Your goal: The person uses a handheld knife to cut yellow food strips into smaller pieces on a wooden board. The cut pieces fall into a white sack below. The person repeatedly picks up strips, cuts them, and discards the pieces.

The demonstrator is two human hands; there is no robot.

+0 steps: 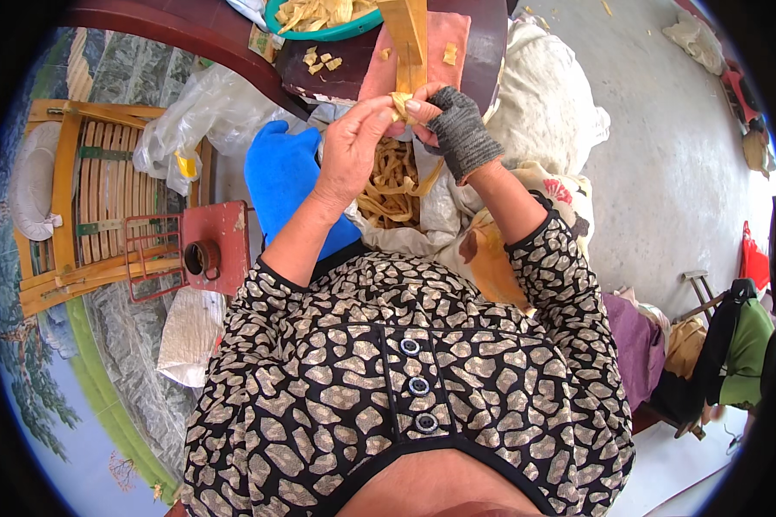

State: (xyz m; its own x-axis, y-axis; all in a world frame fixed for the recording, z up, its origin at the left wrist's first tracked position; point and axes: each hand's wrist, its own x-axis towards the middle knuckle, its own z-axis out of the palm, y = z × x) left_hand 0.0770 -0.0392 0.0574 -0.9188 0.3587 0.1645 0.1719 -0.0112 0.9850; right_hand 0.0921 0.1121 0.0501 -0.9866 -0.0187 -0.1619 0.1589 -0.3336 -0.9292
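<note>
My left hand [362, 132] is bare and pinches a yellowish strip of dried plant fibre [401, 106], perhaps corn husk, folded or knotted between the fingertips. My right hand [449, 123], in a grey knitted fingerless glove, grips the same strip from the other side. Just beyond the fingers stands a wooden piece [410, 52] like an upright block, on a pink cloth [446, 32]. Below my hands an open white sack [436, 210] holds a heap of tan braided strips [391, 181]. A long loose strip [430, 181] hangs down at its right side.
A teal basin [326, 32] of dried husks stands on a dark red chair seat [362, 58] with small cut pieces [320, 61]. A blue cloth [284, 168] lies at left. A slatted wooden chair [110, 174] and a red stool [216, 239] bearing a mug [200, 258] stand further left. A stuffed sack [543, 97] bulges at right.
</note>
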